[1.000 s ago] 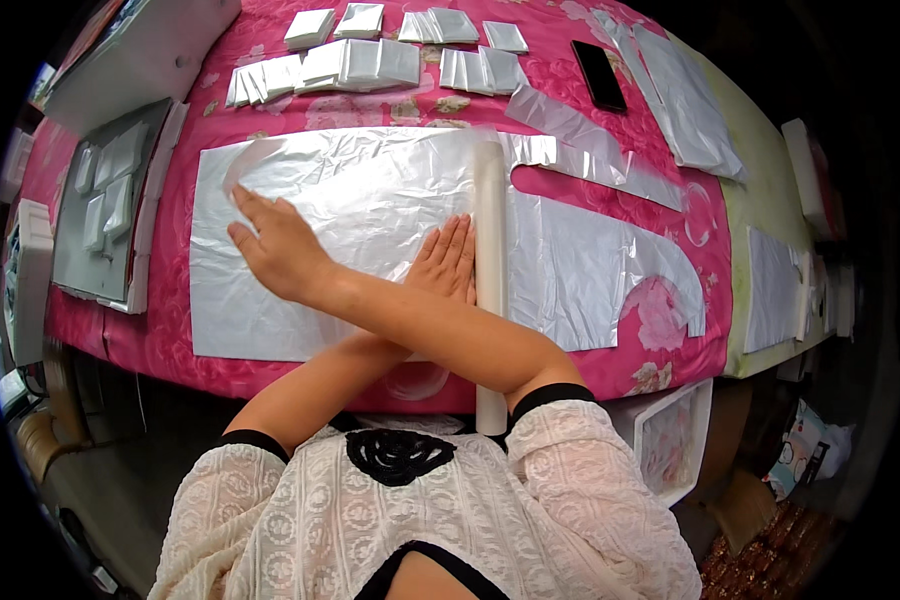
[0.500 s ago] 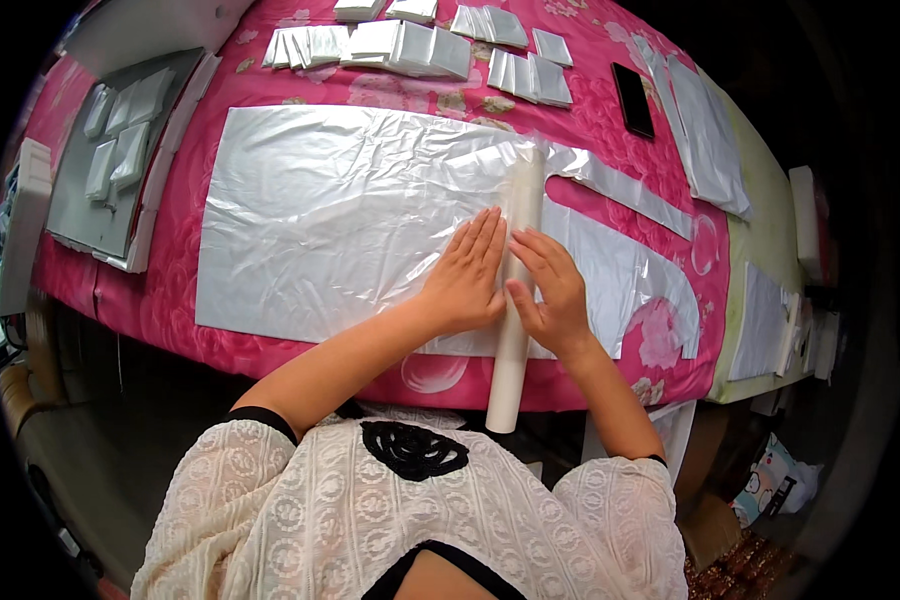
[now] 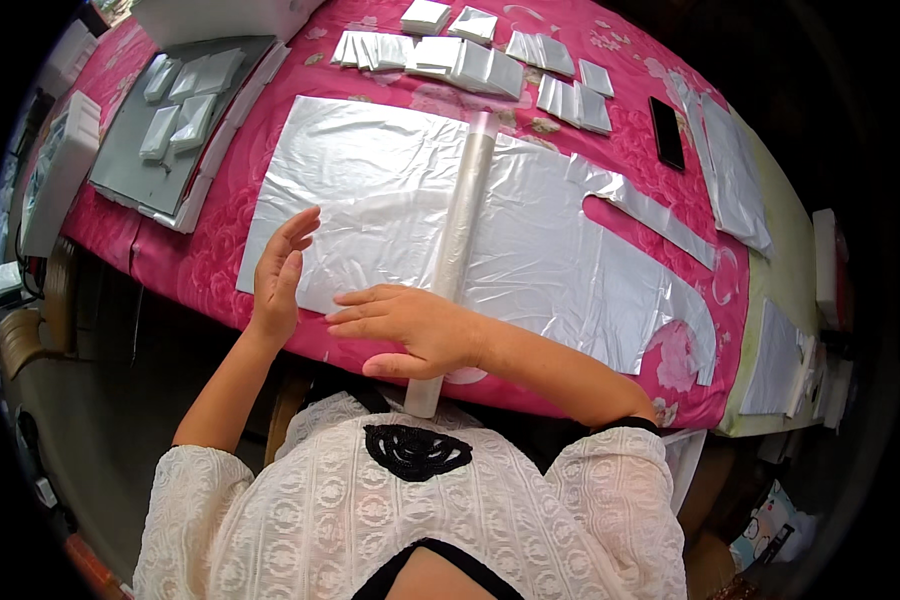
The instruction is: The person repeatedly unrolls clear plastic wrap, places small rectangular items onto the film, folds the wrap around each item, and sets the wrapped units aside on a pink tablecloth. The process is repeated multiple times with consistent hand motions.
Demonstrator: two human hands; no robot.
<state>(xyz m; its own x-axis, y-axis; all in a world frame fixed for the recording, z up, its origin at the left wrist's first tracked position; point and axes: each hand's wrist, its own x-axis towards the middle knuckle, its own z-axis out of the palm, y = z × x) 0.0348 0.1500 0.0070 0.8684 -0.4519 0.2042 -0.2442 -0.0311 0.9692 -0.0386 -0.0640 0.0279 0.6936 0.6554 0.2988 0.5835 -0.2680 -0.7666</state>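
Note:
A flat white plastic carrier bag point(image 3: 360, 150) with cut-out handles lies across the pink cloth. A long pale tube point(image 3: 460, 215) rests over it from far to near, its near end past the table edge. My right hand point(image 3: 410, 330) is over the near part of the tube, fingers stretched to the left; whether it touches the tube I cannot tell. At the bag's near left part my left hand point(image 3: 285, 275) is raised, fingers extended and holding nothing.
Several folded white plastic bundles point(image 3: 465, 65) lie at the back, with a black phone point(image 3: 666, 133) to their right. A dark grey board point(image 3: 135, 165) with more bundles is at left. Further white sheets point(image 3: 735, 185) lie on the right.
The tube has moved left across the bag. My left hand has gone left off the bag's middle, and my right hand has swung left over the tube. The view has shifted.

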